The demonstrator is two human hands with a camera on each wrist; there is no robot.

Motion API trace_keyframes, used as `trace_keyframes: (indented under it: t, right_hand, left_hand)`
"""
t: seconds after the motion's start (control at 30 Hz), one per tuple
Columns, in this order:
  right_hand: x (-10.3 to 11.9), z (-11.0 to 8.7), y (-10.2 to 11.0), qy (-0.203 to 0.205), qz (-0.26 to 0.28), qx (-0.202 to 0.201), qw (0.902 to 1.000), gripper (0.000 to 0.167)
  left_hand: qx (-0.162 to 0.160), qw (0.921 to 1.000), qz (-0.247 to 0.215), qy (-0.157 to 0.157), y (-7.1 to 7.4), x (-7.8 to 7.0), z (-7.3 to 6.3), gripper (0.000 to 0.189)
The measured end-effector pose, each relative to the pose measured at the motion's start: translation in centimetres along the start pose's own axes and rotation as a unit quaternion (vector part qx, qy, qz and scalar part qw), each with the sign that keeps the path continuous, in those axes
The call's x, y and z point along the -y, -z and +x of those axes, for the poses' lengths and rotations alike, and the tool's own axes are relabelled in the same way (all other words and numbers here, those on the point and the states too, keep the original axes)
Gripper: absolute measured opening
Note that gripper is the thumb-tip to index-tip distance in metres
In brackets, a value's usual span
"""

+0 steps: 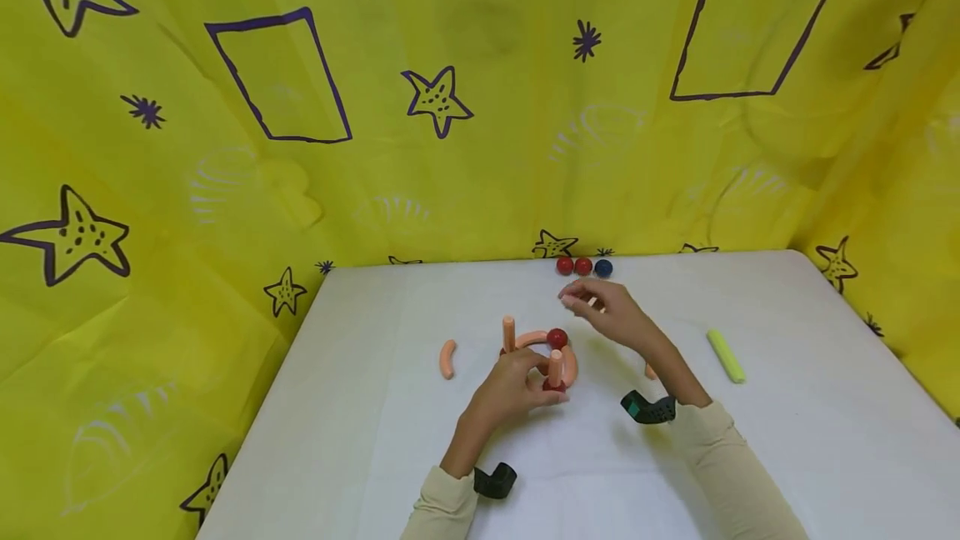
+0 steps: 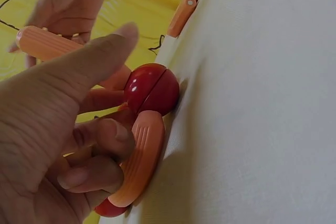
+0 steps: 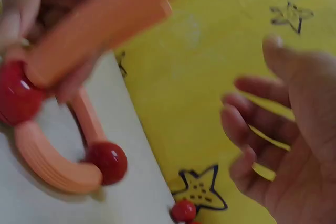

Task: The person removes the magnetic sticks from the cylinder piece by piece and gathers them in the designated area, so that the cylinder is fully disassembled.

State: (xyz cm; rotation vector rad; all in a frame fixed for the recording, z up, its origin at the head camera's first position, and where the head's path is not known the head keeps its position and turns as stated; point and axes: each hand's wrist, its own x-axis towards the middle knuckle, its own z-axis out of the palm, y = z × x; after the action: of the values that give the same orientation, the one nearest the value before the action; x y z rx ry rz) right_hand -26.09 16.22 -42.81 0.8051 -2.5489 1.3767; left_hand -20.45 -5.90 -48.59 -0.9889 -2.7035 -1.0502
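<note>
A toy structure of red balls and curved orange pieces forms a ring on the white table. Two straight orange rods stand up from it. My left hand holds the structure at its near side, thumb across one rod and fingers behind it, close to a red ball. Part of the ring is hidden behind that hand. Above the table, to the right of the ring, my right hand is raised with loosely bent fingers. Nothing lies between its fingers in the right wrist view.
Two red balls and a blue ball sit at the table's back edge. A curved orange piece lies left of the ring. On the right are a light green rod and an orange piece partly behind my right arm.
</note>
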Motion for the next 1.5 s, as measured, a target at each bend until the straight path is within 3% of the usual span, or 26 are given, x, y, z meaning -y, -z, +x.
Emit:
trace_keyframes:
  t: [0.13,0.27,0.5,0.8,1.07,1.5]
  right_hand:
    - [1.5,-1.0,-1.3,0.078,0.041,0.083,0.9927,0.017]
    - [2.3,-2.0,-2.3,0.122,0.058,0.116,0.9841,0.023]
    - [3.2,-3.3,-3.0,0.114,0.039,0.150,0.9813,0.015]
    - [1.0,-4.6,-2.8,0.088,0.020,0.135,0.9867,0.011]
    - [-0.5,-5.8,-2.9,0.056,0.052,0.133,0.9881,0.015]
    - [-1.1,-6.6,-4.4,0.083,0.051,0.092,0.9910,0.018]
  left_hand:
    - [0.012,0.9998,0.018,0.007,0.2,0.0,-0.1,0.030]
    - [0.012,0.9998,0.015,0.008,0.1,-0.1,-0.2,0.024]
    - [0.008,0.9994,0.010,0.032,-0.3,0.1,-0.3,0.026]
    - [0.006,0.9991,0.010,0.042,-0.6,0.1,-0.3,0.020]
    - [0.007,0.9992,0.021,0.032,-0.5,0.2,-0.3,0.024]
    - [0.021,0.9986,-0.001,0.049,-0.4,0.3,-0.2,0.027]
